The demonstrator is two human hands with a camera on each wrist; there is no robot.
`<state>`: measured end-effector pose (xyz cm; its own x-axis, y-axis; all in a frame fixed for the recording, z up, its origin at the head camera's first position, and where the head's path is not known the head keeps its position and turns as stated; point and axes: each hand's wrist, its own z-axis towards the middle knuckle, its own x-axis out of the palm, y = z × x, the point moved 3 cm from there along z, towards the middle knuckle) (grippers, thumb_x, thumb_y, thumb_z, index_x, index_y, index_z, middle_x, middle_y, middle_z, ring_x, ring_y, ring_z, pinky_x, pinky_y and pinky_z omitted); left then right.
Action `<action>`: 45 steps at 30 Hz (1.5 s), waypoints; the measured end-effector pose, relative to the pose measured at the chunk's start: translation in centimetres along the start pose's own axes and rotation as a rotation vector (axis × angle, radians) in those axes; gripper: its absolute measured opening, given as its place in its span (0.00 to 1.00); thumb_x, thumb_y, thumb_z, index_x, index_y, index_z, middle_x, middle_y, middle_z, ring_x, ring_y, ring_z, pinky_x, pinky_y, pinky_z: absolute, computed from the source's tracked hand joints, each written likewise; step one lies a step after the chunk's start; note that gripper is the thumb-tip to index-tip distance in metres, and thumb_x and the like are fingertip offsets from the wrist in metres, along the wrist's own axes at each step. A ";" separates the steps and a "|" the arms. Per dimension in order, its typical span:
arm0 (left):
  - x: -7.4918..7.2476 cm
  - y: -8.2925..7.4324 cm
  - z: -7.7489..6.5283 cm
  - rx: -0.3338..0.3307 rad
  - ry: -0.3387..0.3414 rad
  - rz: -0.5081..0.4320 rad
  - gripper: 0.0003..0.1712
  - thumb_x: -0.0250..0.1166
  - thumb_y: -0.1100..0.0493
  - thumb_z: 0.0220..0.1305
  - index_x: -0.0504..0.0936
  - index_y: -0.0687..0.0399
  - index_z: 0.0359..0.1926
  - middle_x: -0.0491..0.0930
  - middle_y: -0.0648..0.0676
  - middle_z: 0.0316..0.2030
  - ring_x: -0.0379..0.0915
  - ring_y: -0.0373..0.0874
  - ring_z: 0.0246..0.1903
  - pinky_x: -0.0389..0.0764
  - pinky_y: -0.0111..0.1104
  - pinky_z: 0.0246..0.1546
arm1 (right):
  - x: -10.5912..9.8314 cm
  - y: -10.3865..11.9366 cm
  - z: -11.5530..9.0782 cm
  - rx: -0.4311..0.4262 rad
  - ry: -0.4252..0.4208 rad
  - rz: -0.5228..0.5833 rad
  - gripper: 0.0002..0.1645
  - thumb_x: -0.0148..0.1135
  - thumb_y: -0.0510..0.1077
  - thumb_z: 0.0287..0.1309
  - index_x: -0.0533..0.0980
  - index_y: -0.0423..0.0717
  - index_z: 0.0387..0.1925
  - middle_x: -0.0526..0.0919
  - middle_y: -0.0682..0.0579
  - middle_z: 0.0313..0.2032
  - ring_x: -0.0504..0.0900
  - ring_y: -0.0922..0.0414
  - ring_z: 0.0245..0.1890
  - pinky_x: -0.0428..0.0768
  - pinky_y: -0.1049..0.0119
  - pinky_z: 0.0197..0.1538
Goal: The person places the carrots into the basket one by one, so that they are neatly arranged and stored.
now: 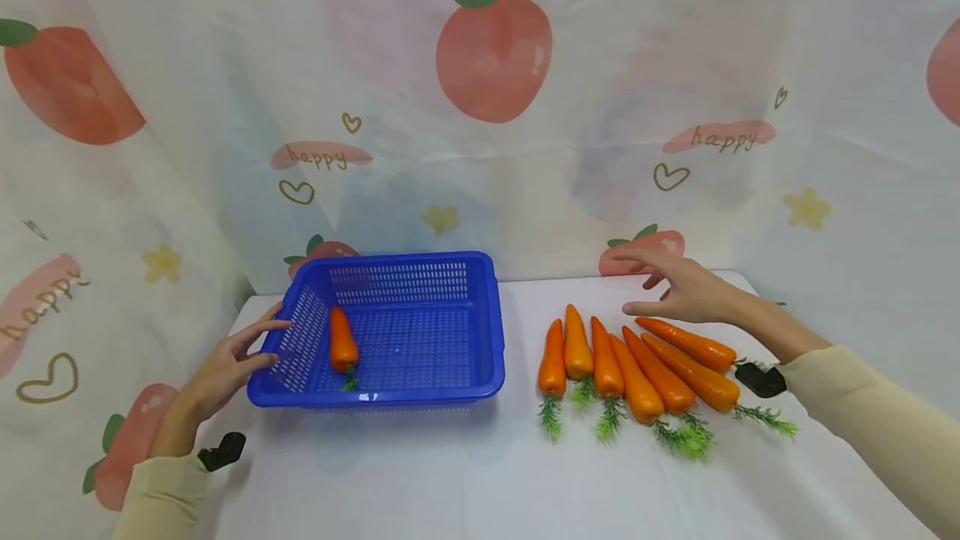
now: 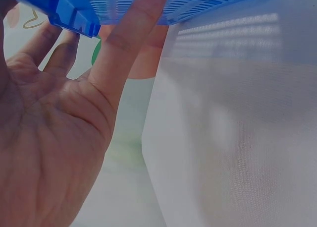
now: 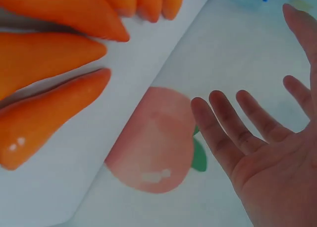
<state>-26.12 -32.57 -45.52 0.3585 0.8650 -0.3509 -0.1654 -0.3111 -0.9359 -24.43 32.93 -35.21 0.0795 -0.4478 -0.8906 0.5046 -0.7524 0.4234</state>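
A blue plastic basket (image 1: 412,397) with slotted walls stands on the left part of the table, one orange carrot (image 1: 343,342) lying inside it. My left hand (image 1: 228,361) holds the basket's left rim, its fingertips and thumb reaching over the edge. In the left wrist view the thumb (image 2: 124,48) lies across the basket's slotted wall; the other fingertips are hidden behind the blue plastic. Over the far end of several fanned-out carrots (image 1: 632,377) hovers my right hand (image 1: 686,286). Its fingers are spread, holding nothing, and the right wrist view shows the bare palm (image 3: 282,172).
A white cloth covers the table (image 1: 420,473). Behind and at the left hangs a fabric curtain (image 1: 600,48) printed with fruit, hearts and flowers. Green leafy tops (image 1: 693,436) of the carrots point toward the table's near side. A dark wrist device (image 1: 761,379) sits at the right cuff.
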 end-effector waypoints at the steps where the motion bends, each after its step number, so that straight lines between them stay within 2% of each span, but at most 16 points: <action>1: 0.0 0.0 0.0 0.000 -0.001 0.000 0.30 0.60 0.60 0.74 0.66 0.57 0.74 0.39 0.52 0.83 0.37 0.77 0.75 0.84 0.31 0.49 | -0.1 -0.3 -0.3 0.014 0.002 -0.004 0.47 0.77 0.54 0.56 0.66 0.51 0.73 0.79 0.45 0.61 0.86 0.49 0.45 0.86 0.53 0.46; 5: -0.1 -0.1 -0.2 -0.001 -0.005 0.001 0.31 0.60 0.60 0.75 0.66 0.57 0.75 0.38 0.51 0.83 0.37 0.77 0.75 0.83 0.30 0.49 | -0.3 -1.6 -1.4 0.104 0.016 0.001 0.48 0.77 0.55 0.56 0.64 0.52 0.73 0.80 0.41 0.58 0.85 0.48 0.45 0.86 0.54 0.43; 9: -0.1 -0.1 -0.3 -0.007 -0.002 -0.006 0.30 0.59 0.60 0.75 0.66 0.57 0.75 0.38 0.51 0.83 0.38 0.76 0.75 0.83 0.30 0.49 | -0.3 -3.0 -2.1 0.175 0.073 0.035 0.52 0.77 0.56 0.56 0.60 0.52 0.76 0.78 0.38 0.58 0.85 0.47 0.47 0.86 0.54 0.43; 16: 0.0 -0.2 -0.1 -0.008 -0.001 0.000 0.31 0.59 0.60 0.75 0.66 0.57 0.75 0.39 0.50 0.83 0.38 0.76 0.75 0.83 0.30 0.50 | 0.3 -6.1 -3.3 0.288 0.266 0.143 0.53 0.74 0.52 0.60 0.54 0.47 0.78 0.73 0.31 0.62 0.84 0.42 0.50 0.86 0.48 0.48; 19: 0.0 -0.1 0.0 -0.012 0.000 -0.006 0.31 0.59 0.60 0.75 0.66 0.56 0.75 0.39 0.50 0.83 0.39 0.76 0.75 0.83 0.31 0.50 | 0.8 -7.4 -3.8 0.303 0.344 0.210 0.52 0.72 0.47 0.62 0.52 0.46 0.79 0.70 0.25 0.64 0.84 0.40 0.50 0.85 0.44 0.51; 26: 0.0 -0.1 0.1 -0.026 -0.004 0.000 0.32 0.60 0.59 0.74 0.66 0.53 0.76 0.39 0.50 0.83 0.38 0.75 0.75 0.83 0.30 0.50 | 1.8 -9.0 -4.6 0.362 0.467 0.298 0.46 0.67 0.37 0.64 0.55 0.44 0.78 0.66 0.23 0.64 0.83 0.39 0.51 0.84 0.45 0.53; 31: 0.0 0.1 0.0 -0.030 -0.003 -0.016 0.31 0.60 0.60 0.75 0.66 0.54 0.75 0.38 0.50 0.83 0.38 0.75 0.75 0.83 0.30 0.50 | 2.3 -9.5 -4.9 0.365 0.499 0.312 0.42 0.62 0.31 0.63 0.59 0.43 0.76 0.69 0.25 0.63 0.82 0.44 0.48 0.87 0.55 0.44; 34: 0.0 0.1 0.0 -0.029 -0.001 -0.021 0.31 0.60 0.60 0.75 0.66 0.55 0.75 0.38 0.49 0.83 0.39 0.75 0.75 0.83 0.31 0.50 | 2.5 -9.6 -5.2 0.368 0.509 0.305 0.40 0.60 0.28 0.61 0.62 0.43 0.74 0.70 0.26 0.62 0.81 0.48 0.40 0.84 0.60 0.36; 37: 0.0 0.1 0.0 -0.030 -0.001 -0.015 0.31 0.60 0.60 0.75 0.66 0.55 0.75 0.37 0.49 0.83 0.39 0.76 0.75 0.84 0.31 0.50 | 2.7 -9.8 -5.5 0.372 0.509 0.298 0.38 0.61 0.28 0.61 0.65 0.41 0.72 0.72 0.26 0.60 0.80 0.49 0.33 0.82 0.61 0.32; 41: -0.1 0.1 0.0 -0.032 -0.003 -0.016 0.31 0.59 0.60 0.75 0.66 0.55 0.75 0.37 0.49 0.83 0.41 0.76 0.74 0.84 0.32 0.49 | 2.8 -10.0 -5.6 0.378 0.491 0.256 0.36 0.64 0.30 0.62 0.68 0.41 0.71 0.74 0.27 0.59 0.79 0.49 0.35 0.84 0.60 0.32; 45: -0.1 0.1 0.0 -0.029 0.000 -0.024 0.31 0.59 0.60 0.75 0.66 0.55 0.75 0.37 0.49 0.83 0.42 0.76 0.74 0.84 0.32 0.49 | 2.7 -10.2 -5.6 0.422 0.484 0.258 0.38 0.64 0.29 0.61 0.68 0.44 0.72 0.74 0.29 0.59 0.76 0.51 0.27 0.84 0.60 0.30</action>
<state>-26.21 -32.69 -45.52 0.3625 0.8724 -0.3280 -0.1296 -0.3013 -0.9447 -24.53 42.08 -42.88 0.5762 -0.4460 -0.6849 0.0480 -0.8181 0.5731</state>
